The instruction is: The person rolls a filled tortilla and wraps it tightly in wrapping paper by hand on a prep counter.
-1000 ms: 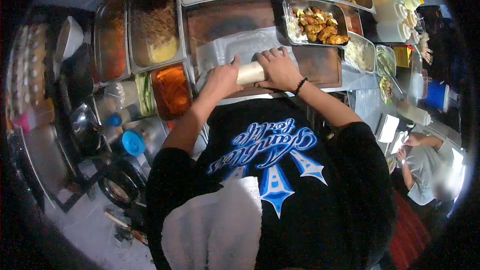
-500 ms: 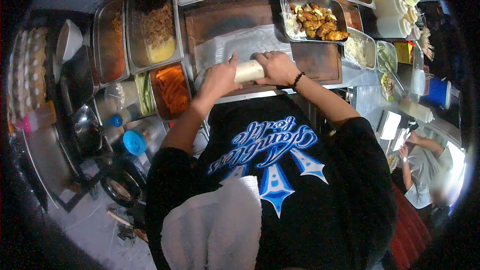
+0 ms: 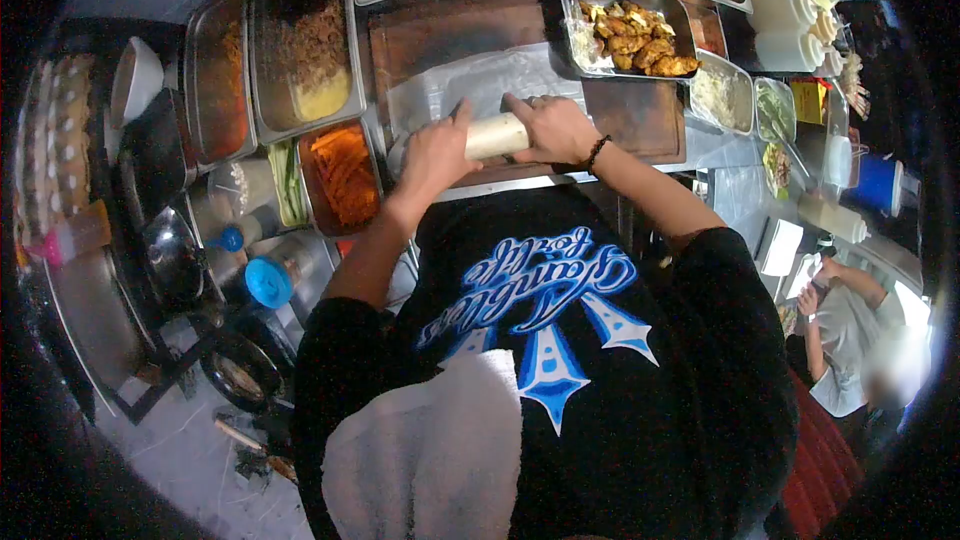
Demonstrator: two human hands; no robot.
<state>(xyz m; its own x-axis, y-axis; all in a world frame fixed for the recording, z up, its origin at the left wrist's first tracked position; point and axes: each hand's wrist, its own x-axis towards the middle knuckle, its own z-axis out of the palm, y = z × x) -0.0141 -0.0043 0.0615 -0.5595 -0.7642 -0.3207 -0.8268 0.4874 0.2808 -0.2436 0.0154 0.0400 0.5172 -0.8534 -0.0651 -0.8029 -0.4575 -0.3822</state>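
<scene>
A pale rolled wrap (image 3: 496, 137) lies crosswise near the front edge of the brown board (image 3: 640, 125). My left hand (image 3: 437, 153) grips its left end, with the fingers curled over it and the thumb pointing up. Around the right end is my right hand (image 3: 556, 128), its thumb along the near side of the roll; a dark beaded bracelet circles that wrist. Beyond both hands a sheet of shiny paper (image 3: 490, 75) lies flat on the board.
Metal trays of food (image 3: 305, 60) stand left and behind, with shredded carrot (image 3: 345, 172) near my left arm. A tray of cooked meat pieces (image 3: 640, 40) overlaps the board's back right. White bottles (image 3: 785, 35) stand beyond. Another person (image 3: 850, 330) holds papers at far right.
Both hands stay around the wrap, with small shifts of the fingers. The right hand's fingers have moved slightly on the roll. The view has shifted a little.
</scene>
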